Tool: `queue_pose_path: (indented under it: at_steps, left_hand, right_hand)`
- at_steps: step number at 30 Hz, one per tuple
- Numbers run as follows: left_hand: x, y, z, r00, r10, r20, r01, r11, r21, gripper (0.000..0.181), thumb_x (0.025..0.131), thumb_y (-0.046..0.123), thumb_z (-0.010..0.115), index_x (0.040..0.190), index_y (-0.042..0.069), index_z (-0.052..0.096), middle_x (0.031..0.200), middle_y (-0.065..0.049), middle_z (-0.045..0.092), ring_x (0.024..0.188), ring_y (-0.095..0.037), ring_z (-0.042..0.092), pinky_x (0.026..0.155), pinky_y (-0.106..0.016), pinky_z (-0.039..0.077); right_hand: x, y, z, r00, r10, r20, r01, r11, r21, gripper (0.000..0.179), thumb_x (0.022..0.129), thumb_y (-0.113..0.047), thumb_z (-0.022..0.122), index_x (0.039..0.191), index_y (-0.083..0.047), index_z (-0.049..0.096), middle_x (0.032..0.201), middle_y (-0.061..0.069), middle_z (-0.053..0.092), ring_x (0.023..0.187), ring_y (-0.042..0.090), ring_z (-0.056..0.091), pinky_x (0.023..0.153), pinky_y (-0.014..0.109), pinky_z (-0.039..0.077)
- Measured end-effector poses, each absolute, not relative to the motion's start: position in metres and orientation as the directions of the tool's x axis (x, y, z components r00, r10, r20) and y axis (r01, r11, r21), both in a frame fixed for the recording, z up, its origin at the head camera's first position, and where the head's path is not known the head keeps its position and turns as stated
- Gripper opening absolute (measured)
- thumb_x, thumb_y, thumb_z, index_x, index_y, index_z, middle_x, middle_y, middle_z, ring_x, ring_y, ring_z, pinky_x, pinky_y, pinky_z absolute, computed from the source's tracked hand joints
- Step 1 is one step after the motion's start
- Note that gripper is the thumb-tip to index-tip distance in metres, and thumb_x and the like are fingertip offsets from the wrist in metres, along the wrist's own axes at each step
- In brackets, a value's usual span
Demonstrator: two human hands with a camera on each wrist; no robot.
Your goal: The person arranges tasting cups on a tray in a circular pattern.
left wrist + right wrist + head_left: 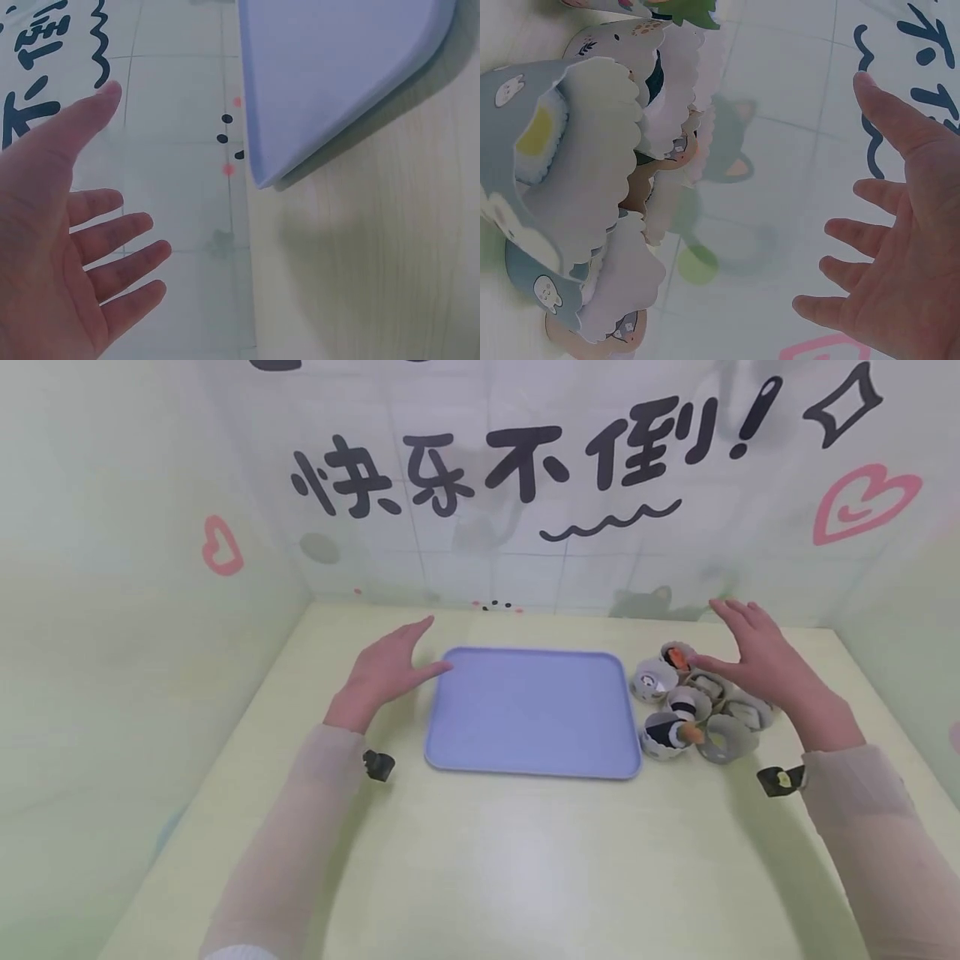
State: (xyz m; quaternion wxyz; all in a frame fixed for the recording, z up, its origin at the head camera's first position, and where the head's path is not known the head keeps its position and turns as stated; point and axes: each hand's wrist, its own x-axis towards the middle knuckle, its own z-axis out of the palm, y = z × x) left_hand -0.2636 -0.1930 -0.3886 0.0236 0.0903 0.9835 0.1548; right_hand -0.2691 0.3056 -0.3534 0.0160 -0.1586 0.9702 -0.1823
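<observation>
To the right of the violet-blue tray (534,714), a close cluster of paper-looking cups (688,703) stands on the pale bench (487,860), the nearest of them just beside the tray's right edge. Their rims are scalloped, and the outsides carry prints (a small white rabbit on one blue-grey cup (536,276), for instance). At the tray side of the cluster, one cup (654,735) shows a dark patch with an orange shape beside it.

To the left of the tray, the left hand (386,668) hangs with fingers straight and thumb stretched away from them. From the head view the thumb tip overlaps the tray's far left corner, though the left wrist view shows a gap between hand and tray.

To the right of the tray, over the cups, the right hand (772,660) has its fingers extended and a little spread, the thumb pointing back towards the tray. The right wrist view shows this hand apart from the cups.

Behind the tray rises a whitish wall (517,568) with large black characters (525,460), a wavy line below them, and a pink heart (866,503) farther right of the tray.
</observation>
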Motion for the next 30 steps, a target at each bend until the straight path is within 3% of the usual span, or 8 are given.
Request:
queue_pose_path:
  at_steps: [9,18,30]
  left_hand:
    - [-0.264,-0.193,-0.394,-0.982,0.183,-0.044,0.152,0.909,0.387,0.085,0.091,0.063,0.059,0.158,0.019,0.030,0.162,-0.009,0.036,0.149,-0.035,0.033,0.121,-0.055,0.033]
    - [-0.265,-0.189,-0.399,-0.983,0.181,-0.042,0.145,0.889,0.435,0.082,0.091,0.057,0.063,0.156,0.018,0.034,0.155,-0.012,0.046,0.134,-0.033,0.053,0.109,-0.054,0.047]
    - [-0.257,-0.181,-0.405,-0.981,0.179,-0.073,0.119,0.859,0.498,0.081,0.090,0.054,0.066,0.155,0.017,0.036,0.154,-0.011,0.048,0.135,-0.032,0.053,0.111,-0.053,0.046]
  right_hand:
    - [-0.264,0.311,-0.358,-0.950,-0.312,0.032,-0.302,0.884,-0.357,0.098,0.092,-0.042,0.070,0.159,-0.001,0.012,0.160,0.035,0.015,0.149,0.055,0.005,0.117,0.074,0.014]
    - [-0.260,0.307,-0.358,-0.951,-0.309,0.030,-0.297,0.879,-0.374,0.095,0.092,-0.042,0.071,0.158,0.001,0.018,0.160,0.033,0.019,0.147,0.054,0.015,0.116,0.073,0.019]
    - [-0.252,0.305,-0.360,-0.953,-0.302,0.007,-0.281,0.879,-0.385,0.087,0.093,-0.043,0.068,0.154,0.002,0.028,0.159,0.033,0.022,0.145,0.055,0.019,0.115,0.074,0.021]
